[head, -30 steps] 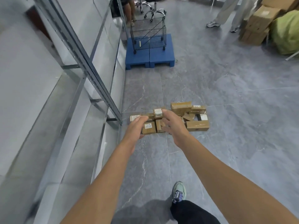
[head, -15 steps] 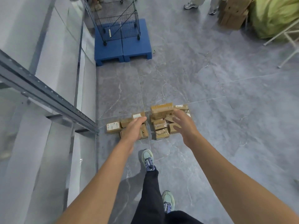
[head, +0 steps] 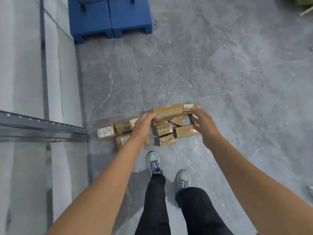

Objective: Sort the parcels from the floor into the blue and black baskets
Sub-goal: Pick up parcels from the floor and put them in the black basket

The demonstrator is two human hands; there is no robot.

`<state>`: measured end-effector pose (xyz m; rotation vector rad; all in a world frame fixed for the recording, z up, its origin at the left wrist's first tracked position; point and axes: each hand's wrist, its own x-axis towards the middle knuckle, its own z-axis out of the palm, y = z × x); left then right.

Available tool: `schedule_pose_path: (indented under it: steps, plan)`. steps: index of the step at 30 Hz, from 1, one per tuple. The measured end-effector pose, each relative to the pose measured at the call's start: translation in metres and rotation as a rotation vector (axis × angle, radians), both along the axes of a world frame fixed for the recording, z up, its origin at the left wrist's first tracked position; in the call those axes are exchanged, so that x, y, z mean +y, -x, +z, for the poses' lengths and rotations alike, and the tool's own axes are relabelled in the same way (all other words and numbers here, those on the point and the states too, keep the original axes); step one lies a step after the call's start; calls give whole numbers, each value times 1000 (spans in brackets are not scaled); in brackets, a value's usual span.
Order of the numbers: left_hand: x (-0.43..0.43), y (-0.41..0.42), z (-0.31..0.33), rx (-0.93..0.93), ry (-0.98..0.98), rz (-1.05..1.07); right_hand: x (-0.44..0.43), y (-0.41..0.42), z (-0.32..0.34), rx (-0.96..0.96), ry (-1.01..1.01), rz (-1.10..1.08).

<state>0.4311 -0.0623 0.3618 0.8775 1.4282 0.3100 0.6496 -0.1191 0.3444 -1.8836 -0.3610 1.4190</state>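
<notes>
Two shoes (head: 153, 161), pale green, stand on the grey tiled floor (head: 186, 65) just short of the parcels (head: 165, 129), with dark trousers above them. At the near left a grey metal shelf rail (head: 42, 128) juts toward the pile and ends just beside it, and pale wall panels close that side. To the right and beyond, the floor lies wide open.

Both bare arms reach out over the pile. The left hand (head: 143, 126) hangs above its left half, fingers loosely bent and gripping nothing. It hides part of a labelled parcel (head: 122, 139) under the wrist. The right hand (head: 203, 126) is spread wide over the right half. I cannot tell whether either hand touches cardboard.

About ten small brown taped boxes lie packed close together on the floor, with a long box (head: 169, 110) along the far edge between the two hands' fingertips.

Farther off to the left sits a blue pallet (head: 110, 19), cut off by the top of the view, with a small black wheel (head: 83, 8) on it.
</notes>
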Motion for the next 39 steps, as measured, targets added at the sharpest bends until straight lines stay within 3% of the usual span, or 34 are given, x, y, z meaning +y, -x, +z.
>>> schedule_pose_path:
  steps: [8,16,21,30,39]
  plan:
    - [52,-38,-120,105,123,25,62,-51,-131,16,127,36]
    - [89,-62,-285,194,195,67,103,-92,-315,43,236,115]
    - [100,-69,-372,207,234,85,123,-98,-390,43,284,98]
    - [115,-89,-428,187,263,200,143,-103,-450,72,281,110]
    - [115,-80,-407,130,267,262,143,-83,-421,64,266,69]
